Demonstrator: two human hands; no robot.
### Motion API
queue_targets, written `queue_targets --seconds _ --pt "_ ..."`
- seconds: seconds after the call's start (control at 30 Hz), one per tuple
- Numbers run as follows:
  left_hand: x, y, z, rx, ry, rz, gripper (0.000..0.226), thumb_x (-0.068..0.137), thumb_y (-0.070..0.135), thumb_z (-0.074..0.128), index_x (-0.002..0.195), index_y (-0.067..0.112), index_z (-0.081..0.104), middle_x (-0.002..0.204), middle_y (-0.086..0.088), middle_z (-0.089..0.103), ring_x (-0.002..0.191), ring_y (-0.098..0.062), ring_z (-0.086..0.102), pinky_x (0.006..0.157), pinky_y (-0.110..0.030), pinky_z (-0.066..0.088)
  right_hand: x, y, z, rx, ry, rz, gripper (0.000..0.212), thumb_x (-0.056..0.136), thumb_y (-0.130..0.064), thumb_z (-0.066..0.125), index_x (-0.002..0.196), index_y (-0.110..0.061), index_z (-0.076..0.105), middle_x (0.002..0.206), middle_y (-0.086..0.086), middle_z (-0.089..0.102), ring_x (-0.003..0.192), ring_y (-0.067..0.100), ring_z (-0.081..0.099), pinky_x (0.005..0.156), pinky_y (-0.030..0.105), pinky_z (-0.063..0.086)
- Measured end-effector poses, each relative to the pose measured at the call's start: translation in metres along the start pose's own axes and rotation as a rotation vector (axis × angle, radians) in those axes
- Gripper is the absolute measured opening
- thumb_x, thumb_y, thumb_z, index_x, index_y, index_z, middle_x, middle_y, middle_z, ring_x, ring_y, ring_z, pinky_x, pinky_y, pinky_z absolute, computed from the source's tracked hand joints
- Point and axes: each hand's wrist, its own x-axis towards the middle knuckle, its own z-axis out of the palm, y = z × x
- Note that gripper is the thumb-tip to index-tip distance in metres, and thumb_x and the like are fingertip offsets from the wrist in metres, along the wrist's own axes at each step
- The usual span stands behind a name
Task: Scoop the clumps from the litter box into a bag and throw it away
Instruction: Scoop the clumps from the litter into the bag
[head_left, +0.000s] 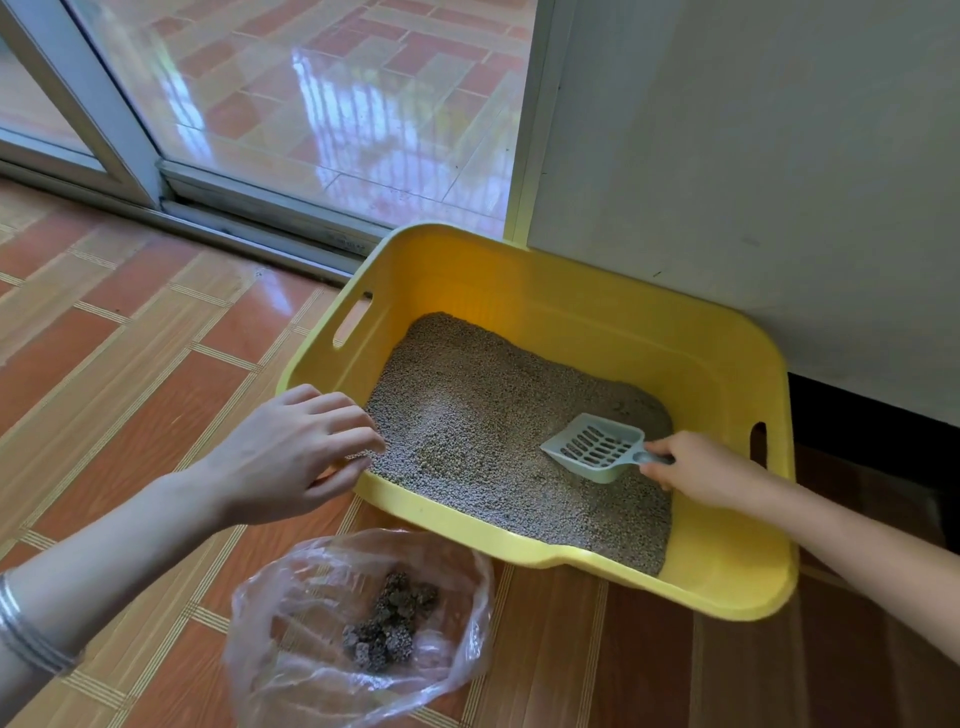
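Observation:
A yellow litter box (727, 571) stands on the tiled floor against a white wall, filled with grey litter (467, 431). My right hand (696, 467) grips the handle of a pale blue slotted scoop (597, 447), whose blade rests on the litter at the right. My left hand (291, 452) hovers over the box's left front rim with its fingers loosely bent, holding nothing. In front of the box an open clear plastic bag (457, 644) lies on the floor with dark clumps (389, 618) inside.
A glass sliding door with a metal track (249, 218) runs behind the box at the left. The white wall (753, 156) rises at the right, with a dark baseboard (872, 426) below it. Orange floor tiles (130, 338) spread to the left.

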Motion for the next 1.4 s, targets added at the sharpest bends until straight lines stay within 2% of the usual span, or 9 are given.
queue_targets --seconds 0.3,0.4,0.67,0.73,0.8,0.87,1.13,1.33,1.4 --pt "0.004 -0.014 -0.005 -0.036 -0.002 -0.076 0.058 0.099 0.046 0.017 0.098 0.022 0.070 0.097 0.006 0.068 0.095 -0.017 0.064 0.080 -0.032 0.040 0.059 -0.043 -0.015 0.063 0.037 0.010 0.036 0.093 -0.026 0.053 0.127 -0.015 0.054 0.083 0.003 0.062 0.051 0.009 0.037 0.046 0.022 0.031" --pt "0.003 -0.013 -0.002 -0.047 0.012 -0.091 0.051 0.097 0.043 0.025 0.096 0.022 0.071 0.094 0.006 0.070 0.091 -0.017 0.065 0.083 -0.032 0.036 0.074 -0.058 -0.013 0.114 0.041 -0.041 0.036 0.092 -0.026 0.054 0.126 -0.016 0.054 0.078 0.001 0.061 0.049 0.008 0.037 0.044 0.021 0.030" --pt "0.003 -0.015 0.004 -0.049 0.026 -0.052 0.032 0.087 0.031 0.040 0.088 0.023 0.071 0.090 0.007 0.070 0.090 -0.015 0.065 0.084 -0.035 0.036 0.119 -0.101 -0.003 0.072 0.097 -0.258 0.039 0.093 -0.032 0.053 0.130 -0.020 0.052 0.094 0.013 0.069 0.055 0.015 0.048 0.050 0.029 0.036" --pt "0.002 -0.015 0.004 -0.059 0.027 -0.051 0.030 0.085 0.029 0.041 0.086 0.023 0.070 0.089 0.007 0.069 0.090 -0.014 0.065 0.084 -0.035 0.036 0.129 -0.117 -0.005 0.085 0.099 -0.309 0.039 0.091 -0.028 0.056 0.128 -0.015 0.054 0.109 0.014 0.067 0.079 0.023 0.065 0.071 0.036 0.053" --pt "0.003 -0.014 0.004 -0.064 0.028 -0.061 0.029 0.084 0.028 0.041 0.085 0.023 0.069 0.088 0.008 0.068 0.090 -0.015 0.065 0.084 -0.036 0.036 0.133 -0.129 -0.005 0.096 0.123 -0.332 0.042 0.090 -0.026 0.058 0.129 -0.010 0.053 0.127 0.010 0.059 0.105 0.025 0.061 0.091 0.039 0.049" --pt "0.003 -0.013 0.005 -0.074 0.032 -0.073 0.029 0.083 0.027 0.041 0.085 0.023 0.069 0.087 0.009 0.068 0.090 -0.014 0.065 0.083 -0.036 0.037 0.133 -0.132 -0.001 0.133 0.138 -0.353 0.044 0.090 -0.028 0.058 0.131 -0.011 0.051 0.134 0.006 0.054 0.113 0.022 0.057 0.095 0.033 0.045" --pt "0.004 -0.013 0.005 -0.070 0.036 -0.096 0.029 0.083 0.027 0.040 0.085 0.025 0.069 0.088 0.009 0.068 0.092 -0.013 0.064 0.084 -0.035 0.037 0.117 -0.121 0.012 0.290 0.226 -0.465 0.044 0.090 -0.031 0.058 0.131 -0.014 0.051 0.136 0.000 0.051 0.123 0.015 0.050 0.097 0.026 0.038" --pt "0.003 -0.013 0.004 -0.062 0.040 -0.104 0.030 0.084 0.029 0.041 0.086 0.026 0.070 0.088 0.011 0.068 0.092 -0.012 0.064 0.084 -0.035 0.038 0.099 -0.112 0.010 0.359 0.230 -0.503 0.045 0.087 -0.029 0.063 0.129 -0.019 0.052 0.130 -0.005 0.056 0.103 0.001 0.054 0.085 0.020 0.044" --pt "0.004 -0.012 0.004 -0.049 0.051 -0.107 0.030 0.084 0.029 0.041 0.085 0.025 0.071 0.087 0.010 0.069 0.091 -0.013 0.064 0.083 -0.035 0.037 0.093 -0.105 0.010 0.318 0.244 -0.511 0.045 0.087 -0.029 0.063 0.130 -0.020 0.052 0.130 -0.005 0.056 0.096 -0.007 0.054 0.076 0.011 0.042"
